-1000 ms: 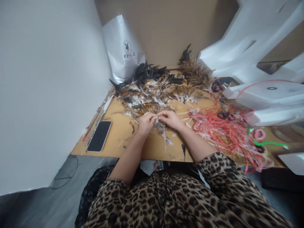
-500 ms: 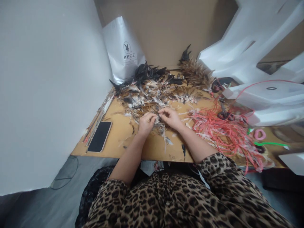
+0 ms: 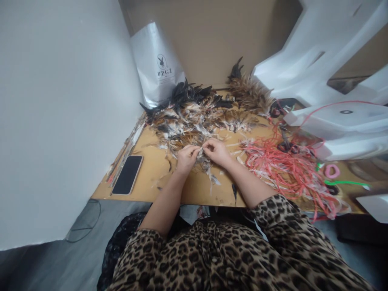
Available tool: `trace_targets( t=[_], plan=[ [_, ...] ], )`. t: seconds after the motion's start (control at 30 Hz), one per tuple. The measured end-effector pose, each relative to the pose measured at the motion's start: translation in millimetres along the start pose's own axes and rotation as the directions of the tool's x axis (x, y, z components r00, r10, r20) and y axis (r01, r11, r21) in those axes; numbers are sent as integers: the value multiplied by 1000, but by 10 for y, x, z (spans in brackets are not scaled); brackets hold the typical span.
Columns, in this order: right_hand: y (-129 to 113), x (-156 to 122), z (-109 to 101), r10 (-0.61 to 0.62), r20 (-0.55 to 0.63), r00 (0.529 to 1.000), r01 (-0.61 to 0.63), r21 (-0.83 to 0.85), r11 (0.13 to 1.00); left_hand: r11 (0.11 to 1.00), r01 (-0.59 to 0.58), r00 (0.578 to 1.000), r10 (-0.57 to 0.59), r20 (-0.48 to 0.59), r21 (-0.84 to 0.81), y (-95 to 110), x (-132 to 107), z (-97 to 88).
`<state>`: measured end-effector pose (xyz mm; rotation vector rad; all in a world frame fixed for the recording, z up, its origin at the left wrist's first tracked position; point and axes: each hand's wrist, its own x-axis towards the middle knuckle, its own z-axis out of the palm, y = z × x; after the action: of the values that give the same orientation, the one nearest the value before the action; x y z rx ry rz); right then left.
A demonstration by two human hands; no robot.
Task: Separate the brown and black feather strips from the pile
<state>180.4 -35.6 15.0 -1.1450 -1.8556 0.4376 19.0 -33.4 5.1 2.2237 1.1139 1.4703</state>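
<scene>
Directions are taken with the hands at the dial's centre. Left hand (image 3: pixel 186 158) and right hand (image 3: pixel 218 152) meet over the table (image 3: pixel 197 192), thumbs and forefingers pinching a small pale tuft of feathers (image 3: pixel 200 153) between them; the exact grip is too small to tell. Loose feathers (image 3: pixel 207 165) lie directly beneath.

Writing: a silvery bag (image 3: pixel 151 68) at 11 o'clock bears a rabbit-head emblem within an oval and the letters "PPGZ" below; the finer print cannot be read.

A heap of feathers (image 3: pixel 190 115) lies at 12 o'clock, its far edge black and touching the bag. A brown feather bundle (image 3: pixel 251 95) is between 1 and 2. Tangled red ribbon (image 3: pixel 285 169) is between 3 and 4. A phone (image 3: pixel 127 175), screen dark, lies between 8 and 9.
</scene>
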Motion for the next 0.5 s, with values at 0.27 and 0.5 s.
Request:
trace_targets(
  t=[0.27, 0.5],
  plan=[
    [17, -6, -47, -12, -98, 995, 0, -119, 993, 999, 15, 1000, -15, 2, 28, 52, 7, -38],
    [18, -27, -47, 45, -157, 987, -59, -88, 994, 999, 42, 998, -43, 38, 22, 130, 7, -99]
  ],
)
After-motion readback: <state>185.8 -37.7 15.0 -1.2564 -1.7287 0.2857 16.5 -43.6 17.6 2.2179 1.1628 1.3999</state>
